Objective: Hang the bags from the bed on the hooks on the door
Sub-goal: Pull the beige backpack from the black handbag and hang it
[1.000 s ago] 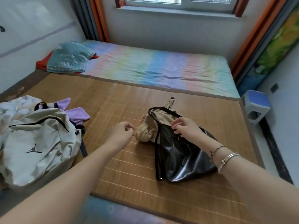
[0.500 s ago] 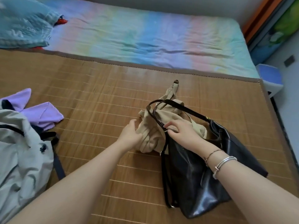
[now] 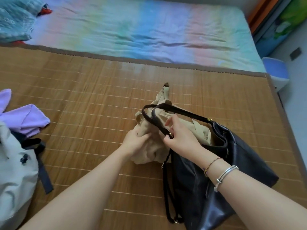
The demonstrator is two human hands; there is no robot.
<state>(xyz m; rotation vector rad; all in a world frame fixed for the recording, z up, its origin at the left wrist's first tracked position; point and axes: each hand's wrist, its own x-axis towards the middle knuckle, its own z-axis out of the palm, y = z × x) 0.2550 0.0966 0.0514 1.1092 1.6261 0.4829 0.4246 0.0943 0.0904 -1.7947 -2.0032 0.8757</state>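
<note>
From the head camera, looking down over the bed, the step in hand looks to be gathering the two bags that lie tangled together on the bamboo mat [image 3: 93, 103]. To do it well, I'd say the straps of the black leather bag [image 3: 221, 176] should be lifted free of the beige cloth bag [image 3: 149, 146] first, since the dark strap loop [image 3: 149, 112] lies draped across the beige fabric; pulling both at once would drag one bag along with the other. Each bag wants to be taken by its handles rather than its body, so it is ready to slip over a hook.

The right hand [image 3: 179, 135] is curled round the black strap near its brass ring, thumb and fingers pinching it, just above the open mouth of the leather bag. The left hand [image 3: 135, 143] is clenched into a fistful of the beige cloth, right at that bag's near side, so both hands are touching their bags and sit close together.

Well apart to the left lies a pale grey backpack [image 3: 15, 180] with a lilac cloth [image 3: 28, 120] beside it, untouched. Behind the mat runs a rainbow-striped sheet [image 3: 141, 30]. No door or hooks show here.
</note>
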